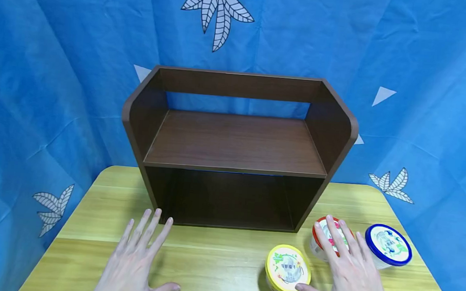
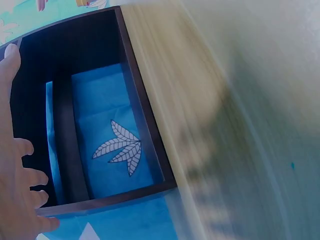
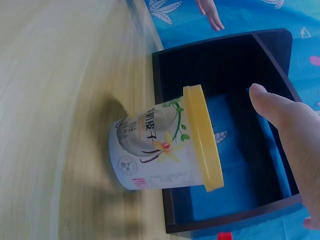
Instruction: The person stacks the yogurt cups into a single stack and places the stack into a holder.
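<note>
My left hand (image 1: 135, 261) is spread flat above the table at the left, with nothing in it. On the right, my right hand (image 1: 356, 278) has its fingers spread too and holds nothing. Its thumb tip overlaps the edge of a yellow-lidded paper tub (image 1: 289, 268), which stands upright. Partly hidden under the right fingers is a red-lidded tub (image 1: 318, 250). A blue-lidded tub (image 1: 389, 244) stands just right of that hand. The right wrist view shows the yellow-lidded tub (image 3: 155, 145) from the side, apart from the thumb.
A dark brown two-tier shelf (image 1: 237, 141) stands at the back of the wooden table (image 1: 206, 271), with bare boards on both levels. Behind and around hangs a blue cloth (image 1: 59, 58) with white leaf prints.
</note>
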Action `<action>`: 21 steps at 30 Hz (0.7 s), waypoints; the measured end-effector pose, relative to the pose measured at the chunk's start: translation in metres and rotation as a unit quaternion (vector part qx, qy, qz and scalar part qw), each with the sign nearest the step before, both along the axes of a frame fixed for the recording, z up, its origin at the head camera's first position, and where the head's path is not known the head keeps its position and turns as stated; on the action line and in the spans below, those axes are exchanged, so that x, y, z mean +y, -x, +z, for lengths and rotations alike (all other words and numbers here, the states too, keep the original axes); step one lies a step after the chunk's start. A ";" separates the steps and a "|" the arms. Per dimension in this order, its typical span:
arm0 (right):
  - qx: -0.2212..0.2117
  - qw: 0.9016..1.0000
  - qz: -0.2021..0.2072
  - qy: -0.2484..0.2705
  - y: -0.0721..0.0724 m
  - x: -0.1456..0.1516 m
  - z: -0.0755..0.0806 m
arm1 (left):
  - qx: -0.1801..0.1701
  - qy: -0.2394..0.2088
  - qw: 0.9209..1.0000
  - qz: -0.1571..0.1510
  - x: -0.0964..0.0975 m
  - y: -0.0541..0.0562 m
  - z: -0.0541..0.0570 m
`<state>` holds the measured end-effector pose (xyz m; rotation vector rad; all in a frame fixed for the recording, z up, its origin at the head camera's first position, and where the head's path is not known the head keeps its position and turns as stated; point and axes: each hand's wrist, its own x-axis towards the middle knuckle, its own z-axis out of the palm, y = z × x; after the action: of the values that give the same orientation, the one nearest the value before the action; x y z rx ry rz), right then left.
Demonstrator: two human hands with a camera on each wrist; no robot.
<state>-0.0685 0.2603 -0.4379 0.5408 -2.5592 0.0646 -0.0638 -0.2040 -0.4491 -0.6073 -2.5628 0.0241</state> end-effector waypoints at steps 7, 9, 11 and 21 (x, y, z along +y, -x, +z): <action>-0.005 1.000 -0.013 0.009 -0.001 0.004 0.006 | 0.000 -0.003 1.000 -0.011 0.004 0.000 -0.006; -0.003 1.000 -0.012 0.012 -0.002 0.006 0.006 | -0.002 -0.006 1.000 -0.014 0.007 0.001 -0.009; -0.001 1.000 -0.012 0.018 -0.003 0.010 0.006 | -0.004 -0.012 1.000 -0.019 0.009 0.002 -0.013; -0.037 0.996 -0.051 0.070 -0.008 0.028 -0.006 | -0.037 -0.081 0.994 -0.057 0.025 0.010 -0.030</action>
<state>-0.0609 0.2878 -0.4437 0.3588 -2.6256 0.2305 -0.0739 -0.1786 -0.4795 -0.7015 -2.5642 -0.2464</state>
